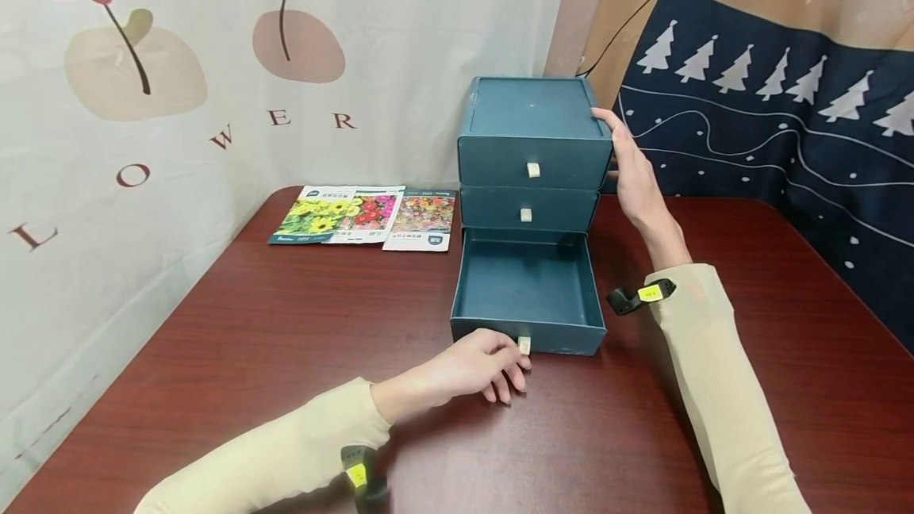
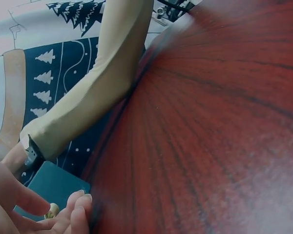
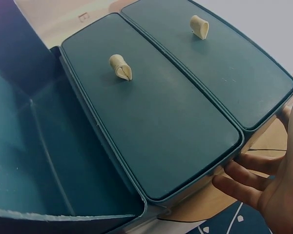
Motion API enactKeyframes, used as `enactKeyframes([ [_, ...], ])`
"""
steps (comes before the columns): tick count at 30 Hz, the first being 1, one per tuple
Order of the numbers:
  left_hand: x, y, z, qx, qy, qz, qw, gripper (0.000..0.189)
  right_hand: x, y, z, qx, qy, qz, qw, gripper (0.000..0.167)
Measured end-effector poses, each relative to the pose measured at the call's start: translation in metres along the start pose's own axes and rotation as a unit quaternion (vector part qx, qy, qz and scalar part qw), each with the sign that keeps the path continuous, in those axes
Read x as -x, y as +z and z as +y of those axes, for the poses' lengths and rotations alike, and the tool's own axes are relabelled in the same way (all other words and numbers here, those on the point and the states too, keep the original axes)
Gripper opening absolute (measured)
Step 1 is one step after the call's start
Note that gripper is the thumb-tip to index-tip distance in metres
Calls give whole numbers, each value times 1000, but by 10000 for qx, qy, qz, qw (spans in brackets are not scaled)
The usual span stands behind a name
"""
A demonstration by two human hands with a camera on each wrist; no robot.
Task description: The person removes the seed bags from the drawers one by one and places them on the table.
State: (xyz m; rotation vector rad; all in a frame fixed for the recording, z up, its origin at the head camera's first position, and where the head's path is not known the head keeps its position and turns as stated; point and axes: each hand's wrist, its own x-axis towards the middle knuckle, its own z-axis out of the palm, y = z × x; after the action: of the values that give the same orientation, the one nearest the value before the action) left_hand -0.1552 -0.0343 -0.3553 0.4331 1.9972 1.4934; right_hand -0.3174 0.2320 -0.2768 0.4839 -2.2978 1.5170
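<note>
A dark teal desktop drawer unit (image 1: 531, 108) with three stacked drawers stands on the table. Its bottom drawer (image 1: 527, 280) is pulled out toward me, the inner floor showing. At that drawer's front, my left hand (image 1: 474, 367) pinches the cream pull tab (image 1: 524, 346) between thumb and finger, the other fingers loosely bent below. My right hand (image 1: 635, 177) lies along the unit's right side, one fingertip over the top edge. In the right wrist view its fingers (image 3: 244, 187) reach along the side of the closed middle drawer (image 3: 154, 112) and top drawer (image 3: 219, 63).
Several flower seed packets lie left of the unit, among them a yellow-flowered one (image 1: 314, 216) and an orange one (image 1: 421, 216). Behind the dark red wooden table (image 1: 321, 300) hang a white printed curtain (image 1: 400, 38) and a navy tree-patterned cloth (image 1: 757, 125).
</note>
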Motion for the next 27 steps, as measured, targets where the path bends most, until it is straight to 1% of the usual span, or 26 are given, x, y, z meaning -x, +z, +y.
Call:
enactKeyframes([
  [6, -2, 1, -1, 83, 17, 93, 9999, 25, 0, 0, -1, -5, -45, 12, 10000, 54],
  [16, -2, 5, -1, -24, 297, 318, 9990, 24, 0, 1, 0, 17, -13, -6, 10000, 56],
  [27, -8, 7, -2, 138, 405, 479, 9979, 23, 1, 0, -1, 42, 11, 18, 10000, 55],
])
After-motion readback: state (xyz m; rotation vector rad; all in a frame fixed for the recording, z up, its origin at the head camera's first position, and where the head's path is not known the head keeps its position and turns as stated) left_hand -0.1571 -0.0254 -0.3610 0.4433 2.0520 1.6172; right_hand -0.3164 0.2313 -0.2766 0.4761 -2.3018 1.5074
